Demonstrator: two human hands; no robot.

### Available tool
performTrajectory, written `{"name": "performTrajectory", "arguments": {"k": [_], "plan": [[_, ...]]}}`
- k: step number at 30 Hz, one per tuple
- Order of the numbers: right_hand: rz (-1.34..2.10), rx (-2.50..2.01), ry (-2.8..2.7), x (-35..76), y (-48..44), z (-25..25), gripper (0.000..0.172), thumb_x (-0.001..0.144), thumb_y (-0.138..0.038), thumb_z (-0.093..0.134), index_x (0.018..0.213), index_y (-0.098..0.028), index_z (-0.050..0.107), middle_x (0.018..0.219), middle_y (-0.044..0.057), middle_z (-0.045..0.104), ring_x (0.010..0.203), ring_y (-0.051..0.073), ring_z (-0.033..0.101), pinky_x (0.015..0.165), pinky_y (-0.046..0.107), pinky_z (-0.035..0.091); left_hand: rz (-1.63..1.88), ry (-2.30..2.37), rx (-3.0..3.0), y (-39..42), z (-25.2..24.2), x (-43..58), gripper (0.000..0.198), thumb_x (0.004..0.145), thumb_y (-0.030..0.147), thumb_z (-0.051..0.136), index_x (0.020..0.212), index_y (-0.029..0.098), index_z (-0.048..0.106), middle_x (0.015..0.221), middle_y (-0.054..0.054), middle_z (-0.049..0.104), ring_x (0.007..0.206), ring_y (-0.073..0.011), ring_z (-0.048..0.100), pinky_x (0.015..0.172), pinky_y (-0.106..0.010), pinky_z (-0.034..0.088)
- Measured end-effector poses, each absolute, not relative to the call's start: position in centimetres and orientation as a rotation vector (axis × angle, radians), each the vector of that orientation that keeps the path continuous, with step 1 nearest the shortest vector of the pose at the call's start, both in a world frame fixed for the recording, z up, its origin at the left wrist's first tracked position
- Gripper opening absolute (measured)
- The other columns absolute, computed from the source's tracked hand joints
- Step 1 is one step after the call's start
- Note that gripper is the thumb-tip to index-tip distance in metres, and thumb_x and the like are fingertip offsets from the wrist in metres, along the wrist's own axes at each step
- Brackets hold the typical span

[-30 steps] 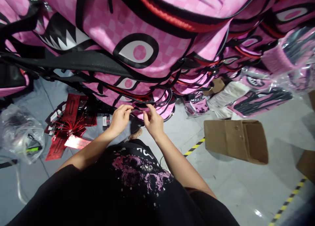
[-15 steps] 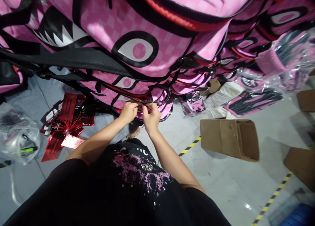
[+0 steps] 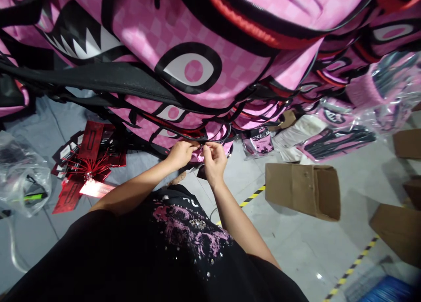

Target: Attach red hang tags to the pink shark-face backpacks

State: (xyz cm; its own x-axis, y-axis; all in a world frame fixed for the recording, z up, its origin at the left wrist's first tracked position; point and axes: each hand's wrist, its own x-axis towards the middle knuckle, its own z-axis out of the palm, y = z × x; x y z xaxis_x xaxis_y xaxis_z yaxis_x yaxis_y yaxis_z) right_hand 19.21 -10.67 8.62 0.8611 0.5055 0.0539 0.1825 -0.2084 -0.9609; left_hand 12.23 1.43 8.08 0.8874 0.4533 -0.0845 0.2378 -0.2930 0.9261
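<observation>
My left hand point(image 3: 182, 154) and my right hand point(image 3: 214, 161) meet at the edge of a pink backpack point(image 3: 154, 137) with a cartoon eye and red-and-black zip trim, low in the stack. Both hands are closed, thumbs and fingertips pinched together. What lies between the fingertips is too small and partly hidden to make out. A small dark flat piece point(image 3: 201, 173) shows just below my right hand; I cannot tell what it hangs from. To the left of my hands, red and black hang tags point(image 3: 90, 142) lie fanned out with thin red strings.
A larger pink checked backpack point(image 3: 138, 39) with shark teeth bulges over my hands. Clear plastic bags point(image 3: 24, 179) lie at the left. Bagged pink items point(image 3: 338, 140), an open cardboard box point(image 3: 292, 188) and yellow-black floor tape point(image 3: 251, 196) are on the right.
Both hands have shifted slightly right and down in view, still pinching, and the gap between them is a little wider. The dark flat piece now shows under my right hand.
</observation>
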Motion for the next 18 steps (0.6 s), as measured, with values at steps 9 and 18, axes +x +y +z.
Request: {"name": "performTrajectory", "arguments": {"k": [9,18], "plan": [[0.187,-1.923,-0.644,19.5,-11.8,9.1,0.023,0.091,-0.037,0.057,0.082,-0.019,0.069,0.075,0.002,0.068,0.071,0.016,0.063,0.070,0.029,0.050,0.077,0.586,1.561,1.3,8.7,12.3,0.020,0.087,0.017,0.053,0.098,0.012,0.069,0.085,-0.006,0.074,0.069,-0.0147,0.068,0.069,-0.024,0.053],[0.272,-1.522,-0.310,19.4,-11.2,11.4,0.024,0.095,-0.046,0.049,0.091,-0.023,0.044,0.099,0.003,0.072,0.037,0.004,0.044,0.037,0.019,0.034,0.073,0.368,1.744,2.7,10.1,8.0,0.043,0.080,0.023,0.065,0.122,0.022,0.055,0.103,-0.003,0.070,0.098,-0.0178,0.065,0.087,-0.031,0.051]]}}
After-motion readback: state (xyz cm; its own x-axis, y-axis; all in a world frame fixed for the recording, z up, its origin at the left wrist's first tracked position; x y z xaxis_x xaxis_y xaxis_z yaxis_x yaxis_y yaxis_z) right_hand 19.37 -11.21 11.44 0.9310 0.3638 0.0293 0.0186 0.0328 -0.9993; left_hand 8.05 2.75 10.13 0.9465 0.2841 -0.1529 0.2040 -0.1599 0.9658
